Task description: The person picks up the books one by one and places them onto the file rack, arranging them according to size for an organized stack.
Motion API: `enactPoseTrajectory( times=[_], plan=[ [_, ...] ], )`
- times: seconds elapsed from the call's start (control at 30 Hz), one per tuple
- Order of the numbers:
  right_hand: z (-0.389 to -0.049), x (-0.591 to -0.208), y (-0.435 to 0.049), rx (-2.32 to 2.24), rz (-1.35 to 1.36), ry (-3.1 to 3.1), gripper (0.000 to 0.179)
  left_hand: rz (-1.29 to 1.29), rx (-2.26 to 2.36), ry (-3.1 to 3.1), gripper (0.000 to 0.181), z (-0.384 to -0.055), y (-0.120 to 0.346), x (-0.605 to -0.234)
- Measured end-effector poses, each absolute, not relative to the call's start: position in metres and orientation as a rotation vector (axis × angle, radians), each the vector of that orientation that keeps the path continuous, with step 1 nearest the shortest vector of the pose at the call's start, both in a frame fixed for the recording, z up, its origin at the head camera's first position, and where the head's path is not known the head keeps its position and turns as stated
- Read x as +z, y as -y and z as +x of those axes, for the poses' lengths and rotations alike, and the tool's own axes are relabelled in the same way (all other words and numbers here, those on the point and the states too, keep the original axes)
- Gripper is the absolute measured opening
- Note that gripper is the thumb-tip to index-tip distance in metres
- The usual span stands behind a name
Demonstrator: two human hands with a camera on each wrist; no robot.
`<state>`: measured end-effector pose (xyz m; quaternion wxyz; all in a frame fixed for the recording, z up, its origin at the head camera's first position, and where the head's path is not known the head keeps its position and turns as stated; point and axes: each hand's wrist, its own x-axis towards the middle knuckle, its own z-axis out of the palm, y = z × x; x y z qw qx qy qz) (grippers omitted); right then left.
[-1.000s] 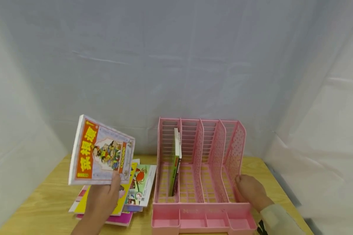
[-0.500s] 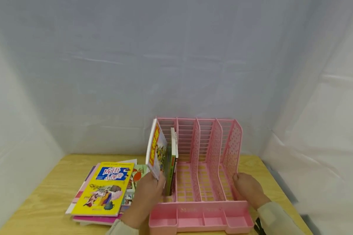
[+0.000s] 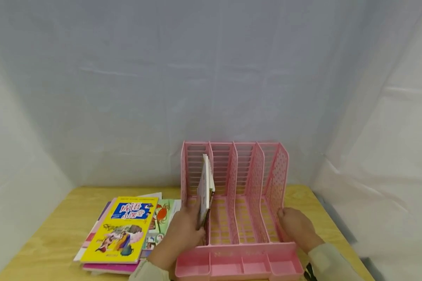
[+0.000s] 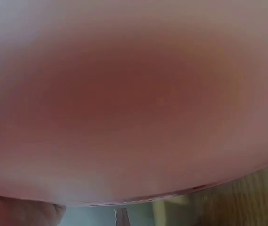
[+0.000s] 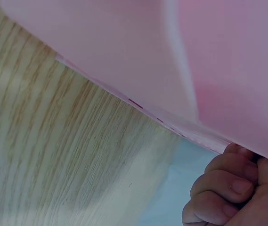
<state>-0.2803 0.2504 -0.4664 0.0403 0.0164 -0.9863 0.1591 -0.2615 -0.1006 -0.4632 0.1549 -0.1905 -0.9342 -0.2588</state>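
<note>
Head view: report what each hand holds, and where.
The left hand grips a book by its lower near end; the right hand grips the pink rack by its right side wall.

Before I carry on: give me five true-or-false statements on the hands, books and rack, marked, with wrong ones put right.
1. The left hand holds a book at the pink rack's leftmost slot. True.
2. The held book lies flat. False: it stands roughly upright.
3. The right hand holds the pink rack's right side. True.
4. The yellow book partly covers the crab book. True.
5. The pink rack's rightmost slot is packed with books. False: no book shows there.
</note>
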Motion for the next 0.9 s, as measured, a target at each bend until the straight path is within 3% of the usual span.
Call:
enactPoseTrajectory(
  times=[0.23,0.43,0.63,0.9],
  plan=[
    [-0.2806,-0.4684,-0.2509,0.5,0.021,3.034,0.044,-0.439,-0.761,2.672,0.067,-0.2615,0.0986,-0.4632],
    [-0.2792,-0.4673,-0.2484,0.431,0.053,3.017,0.042,-0.372,-0.665,2.753,0.039,-0.2621,0.0968,-0.4616],
    [-0.2786,-0.4674,-0.2487,0.388,0.122,3.011,0.038,-0.439,-0.387,2.783,0.047,-0.2605,0.0933,-0.4573],
    [-0.2804,-0.47,-0.251,0.323,0.176,3.017,0.035,-0.458,-0.404,2.816,0.068,-0.2597,0.0941,-0.4586]
  ],
)
